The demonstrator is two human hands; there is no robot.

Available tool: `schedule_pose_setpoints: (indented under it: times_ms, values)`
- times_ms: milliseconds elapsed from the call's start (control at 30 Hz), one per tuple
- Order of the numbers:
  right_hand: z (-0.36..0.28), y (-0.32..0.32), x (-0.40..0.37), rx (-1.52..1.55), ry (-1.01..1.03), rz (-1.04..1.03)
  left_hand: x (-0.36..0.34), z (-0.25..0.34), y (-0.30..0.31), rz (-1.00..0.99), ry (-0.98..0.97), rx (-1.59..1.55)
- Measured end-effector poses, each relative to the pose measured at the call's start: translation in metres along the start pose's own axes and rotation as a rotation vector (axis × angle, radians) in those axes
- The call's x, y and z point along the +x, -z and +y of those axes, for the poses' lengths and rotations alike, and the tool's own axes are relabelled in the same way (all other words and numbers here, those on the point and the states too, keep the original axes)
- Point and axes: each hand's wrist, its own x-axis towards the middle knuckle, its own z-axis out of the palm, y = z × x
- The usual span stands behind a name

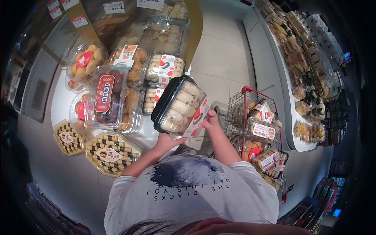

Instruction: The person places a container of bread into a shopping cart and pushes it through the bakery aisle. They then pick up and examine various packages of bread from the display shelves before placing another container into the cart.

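Note:
A clear plastic box of pale rolled pastries [181, 107] with a black base is held tilted in front of my chest. My left hand [171, 141] supports it from below, its fingers partly hidden under the box. My right hand [210, 120] grips the side that carries a white and red label. Just beyond the box, similar packs of pastries [166, 67] are stacked on the white display table [58, 98]. Left of it stands a clear box of dark round pastries [105, 94] with a red label.
To my right is a red-rimmed wire shopping cart [244, 94] loaded with several pastry boxes [263, 131]. Octagonal trays of rolled snacks [111, 152] sit at the near left table edge. A long shelf of packaged baked goods [291, 47] curves along the far right, past a tiled floor [221, 51].

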Motion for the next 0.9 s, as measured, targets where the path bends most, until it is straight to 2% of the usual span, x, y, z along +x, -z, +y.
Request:
schedule_pose_setpoints:
  times_ms: [33, 133, 167, 267, 400, 533, 567, 667, 800, 900]
  values:
    - [-0.006, -0.005, 0.01, -0.068, 0.023, 0.2, 0.005, -0.014, -0.01, 0.126, -0.023, -0.108]
    - [-0.022, 0.014, 0.037, -0.304, -0.136, 0.5, 0.02, -0.025, -0.023, 0.258, 0.358, -0.888]
    - [-0.025, 0.019, 0.049, -0.381, -0.168, 0.542, 0.023, -0.029, -0.031, 0.45, 0.476, -0.953]
    - [-0.013, 0.042, 0.078, -0.587, -0.183, 0.608, 0.027, -0.065, -0.023, 0.452, 0.627, -1.295]
    - [0.005, 0.04, 0.108, -0.67, -0.271, 0.76, 0.034, -0.094, -0.014, 0.551, 0.692, -1.296]
    - [0.006, 0.039, 0.126, -0.938, -0.332, 0.816, 0.049, -0.103, 0.004, 0.599, 0.689, -1.204]
    - [0.001, 0.032, 0.128, -1.04, -0.433, 0.804, 0.053, -0.1, 0.008, 0.583, 0.704, -1.177]
    - [-0.003, 0.03, 0.131, -1.201, -0.494, 0.78, 0.056, -0.12, 0.008, 0.58, 0.679, -1.16]
    - [0.006, 0.041, 0.106, -1.246, -0.32, 0.918, 0.056, -0.127, 0.003, 0.597, 0.667, -1.085]
    - [-0.011, 0.021, 0.055, -1.138, -0.206, 0.93, 0.049, -0.127, 0.003, 0.508, 0.659, -1.097]
